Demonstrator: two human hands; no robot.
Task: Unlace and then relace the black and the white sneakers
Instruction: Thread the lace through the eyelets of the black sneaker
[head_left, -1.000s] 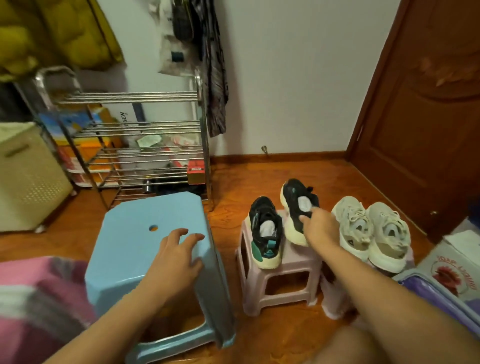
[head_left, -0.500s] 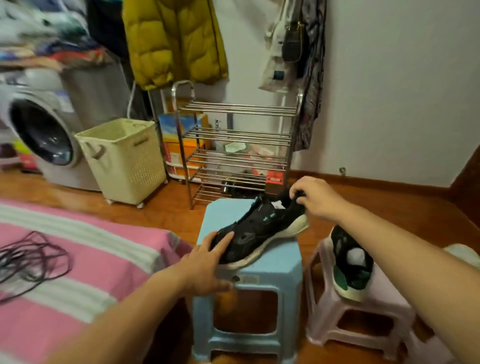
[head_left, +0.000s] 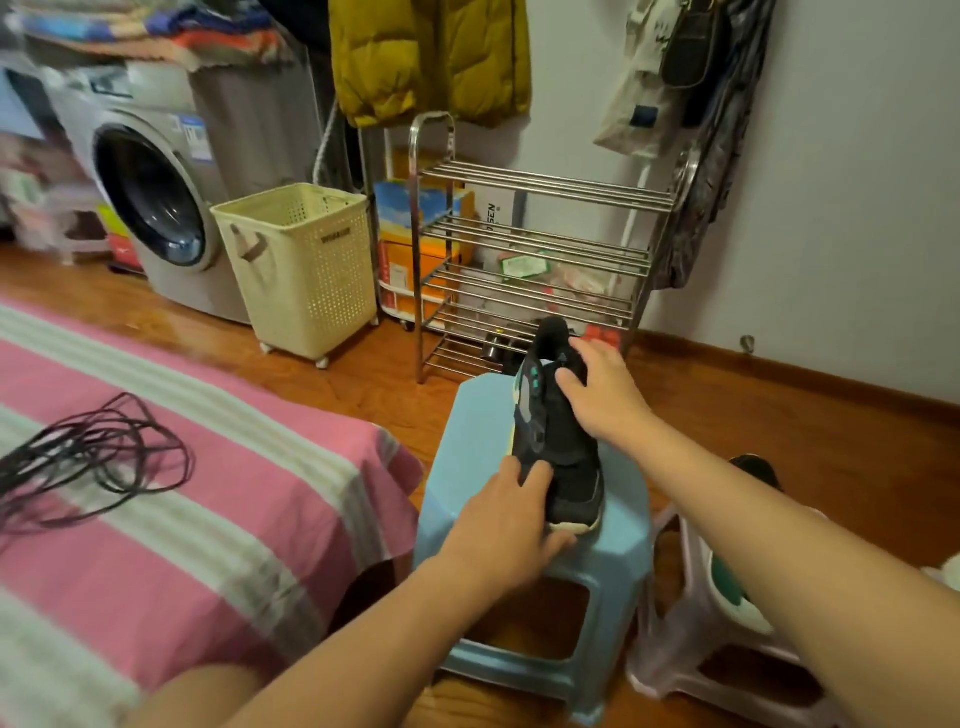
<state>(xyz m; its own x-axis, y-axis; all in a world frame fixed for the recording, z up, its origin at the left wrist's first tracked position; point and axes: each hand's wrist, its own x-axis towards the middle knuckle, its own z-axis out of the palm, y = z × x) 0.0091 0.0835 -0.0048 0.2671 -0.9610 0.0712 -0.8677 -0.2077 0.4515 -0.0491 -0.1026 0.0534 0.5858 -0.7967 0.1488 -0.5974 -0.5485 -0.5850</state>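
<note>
Right hand (head_left: 605, 395) curled over the collar and tongue end of the black sneaker (head_left: 558, 441), fingers hooked onto the top edge, thumb side hidden behind the upper. Left hand (head_left: 506, 525) lower down, at the toe end, fingers fairly straight and laid against the side of the upper near the sole; pressing and steadying rather than clamping, by the look of it. Sneaker lengthwise on top of the blue stool (head_left: 530, 519), toe toward the camera, heel pointing away toward the metal rack (head_left: 535, 270).

Probably light and easy to shift: soft fabric upper, likely to give under the fingers, over a firmer pale sole. Best held by the sole edge or the stiffer heel, with the tongue left free so the eyelets stay reachable. Smooth plastic stool top, so apt to let the shoe slide under any pull; worth keeping one hand down on the toe. No lace visible in the eyelets from here, though too small and blurred to be sure.

Further out, a loose tangle of black laces (head_left: 88, 462) on the pink striped bedcover (head_left: 208, 519), well apart from the shoe: limp, thin, prone to knotting, best picked up by one tip. At the right edge, a second dark sneaker (head_left: 753, 467) partly hidden behind the right forearm, above a pale pink stool (head_left: 727, 670).
</note>
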